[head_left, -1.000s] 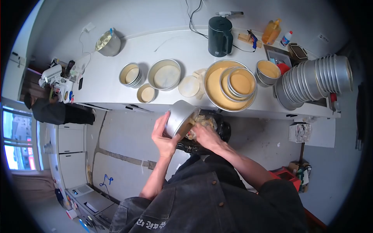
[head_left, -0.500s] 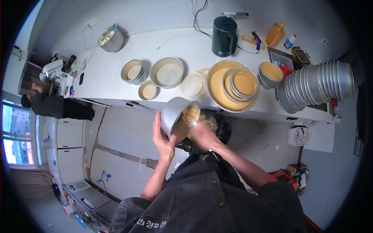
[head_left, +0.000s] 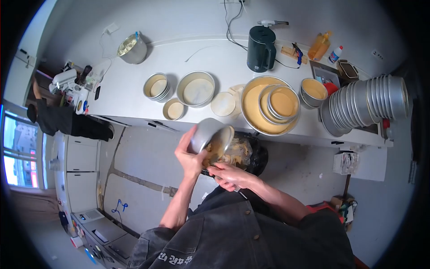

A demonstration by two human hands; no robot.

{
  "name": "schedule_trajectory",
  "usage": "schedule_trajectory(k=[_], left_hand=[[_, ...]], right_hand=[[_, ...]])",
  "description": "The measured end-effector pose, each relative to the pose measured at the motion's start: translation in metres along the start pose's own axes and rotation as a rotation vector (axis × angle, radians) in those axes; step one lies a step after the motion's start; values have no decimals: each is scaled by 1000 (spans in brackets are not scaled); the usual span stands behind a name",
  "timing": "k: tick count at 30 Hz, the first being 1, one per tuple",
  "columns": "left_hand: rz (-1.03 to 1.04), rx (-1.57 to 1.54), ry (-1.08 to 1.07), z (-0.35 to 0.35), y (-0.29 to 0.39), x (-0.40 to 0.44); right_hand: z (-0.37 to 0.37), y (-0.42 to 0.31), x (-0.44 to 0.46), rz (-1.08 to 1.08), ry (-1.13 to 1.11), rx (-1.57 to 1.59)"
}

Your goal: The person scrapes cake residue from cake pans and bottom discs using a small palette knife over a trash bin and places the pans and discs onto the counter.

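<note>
My left hand (head_left: 190, 154) grips a round metal cake pan (head_left: 206, 134) by its side and rim, tilted on its side with its mouth facing right. Brownish cake residue clings to its inner wall. Close to the pan's lower rim, my right hand (head_left: 230, 175) is closed around a slim tool, most of it hidden; a thin pale end pokes out below the fist. Below the pan stands a black-bagged bin (head_left: 257, 157) holding yellow-brown cake scraps (head_left: 237, 154).
The white counter (head_left: 134, 103) carries batter-filled pans (head_left: 251, 107), smaller pans (head_left: 156, 85), a dark green kettle (head_left: 261, 49) and a long stack of metal pans (head_left: 358, 103). A mixing bowl (head_left: 133, 49) stands at the back left. Another person (head_left: 58, 119) is at the far left.
My right hand has drawn back from the pan's mouth, down toward my body. The yellow-brown clump at the pan's mouth is gone from there. The pan stays in my left hand.
</note>
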State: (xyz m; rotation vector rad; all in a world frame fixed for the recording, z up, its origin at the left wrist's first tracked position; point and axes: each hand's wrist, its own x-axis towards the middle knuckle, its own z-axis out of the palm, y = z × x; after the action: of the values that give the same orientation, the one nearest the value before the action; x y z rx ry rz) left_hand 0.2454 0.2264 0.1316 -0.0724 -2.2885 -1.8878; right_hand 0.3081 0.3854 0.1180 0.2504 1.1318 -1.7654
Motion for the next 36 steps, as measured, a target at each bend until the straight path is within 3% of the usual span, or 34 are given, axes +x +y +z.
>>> schedule_trajectory(k=[1, 4, 6, 8, 9, 12, 14, 18, 19, 20, 22, 23, 26, 28, 30, 31, 33, 34, 36], left_hand=[[27, -72, 38, -1, -6, -2], [75, -35, 54, 4, -7, -5], [60, -29, 27, 5, 0, -7], [85, 61, -44, 4, 3, -16], [76, 68, -49, 3, 4, -20], [48, 10, -19, 11, 4, -13], [30, -37, 29, 14, -8, -10], [-22, -35, 120, 22, -24, -8], [22, 4, 124, 26, -21, -9], [60, 46, 128, 27, -20, -13], [47, 44, 145, 25, -28, -16], [36, 36, 159, 25, -31, -18], [137, 239, 164, 16, -34, -15], [370, 512, -117, 8, -42, -22], [613, 806, -603, -11, -58, -31], [614, 806, -593, -18, -61, -35], [1010, 951, -776, -26, -59, -42], [1006, 952, -767, -31, -59, -41], [1134, 1009, -675, -40, -45, -36]], right_hand=[[-6, 2, 6, 10, -107, 116], [-17, 2, 10, -5, -19, 50], [-37, 4, 13, -188, 453, -471], [-71, 27, 31, -463, 870, -1295], [-71, 37, 37, -457, 865, -1285], [-55, 42, 45, -973, 636, -1085], [-26, 20, 11, -48, 83, -205], [-37, 18, 11, -25, 96, 2], [-44, 27, 21, -139, 353, -346], [-47, 17, 15, -232, 528, -481], [-74, 47, 34, -642, 858, -1089], [-64, 32, 15, -458, 781, -1156], [-64, 38, 4, -486, 645, -1371], [-69, 50, 16, -384, 682, -1400], [-91, 77, 40, -271, 747, -1511], [-103, 89, 49, -275, 745, -1520], [-113, 93, 50, -239, 678, -1576], [-118, 96, 47, -240, 672, -1585], [-93, 64, 12, -87, 542, -1080]])
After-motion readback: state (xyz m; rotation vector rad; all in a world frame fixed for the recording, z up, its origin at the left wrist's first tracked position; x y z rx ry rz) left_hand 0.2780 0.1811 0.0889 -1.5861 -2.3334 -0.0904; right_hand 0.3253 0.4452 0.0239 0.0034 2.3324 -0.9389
